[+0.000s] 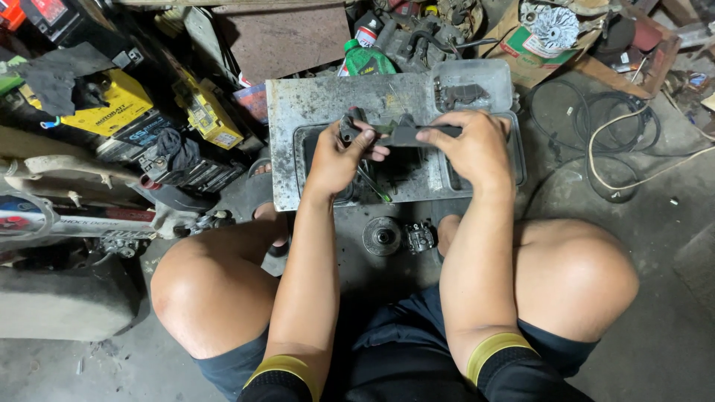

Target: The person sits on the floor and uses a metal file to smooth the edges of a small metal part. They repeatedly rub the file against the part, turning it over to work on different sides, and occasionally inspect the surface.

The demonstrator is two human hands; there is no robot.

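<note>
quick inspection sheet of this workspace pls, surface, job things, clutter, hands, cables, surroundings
surface: grimy concrete floor; dirty metal tray on it
job's things: dark elongated metal part held over the tray by both hands
clutter: round disc part and small metal assembly on the floor between the knees; green bottle behind the tray
grippers: left hand grips the part's left end; right hand fingers pinch its right end
cables: coiled black and white cables, right
surroundings: yellow-topped batteries, left
</note>
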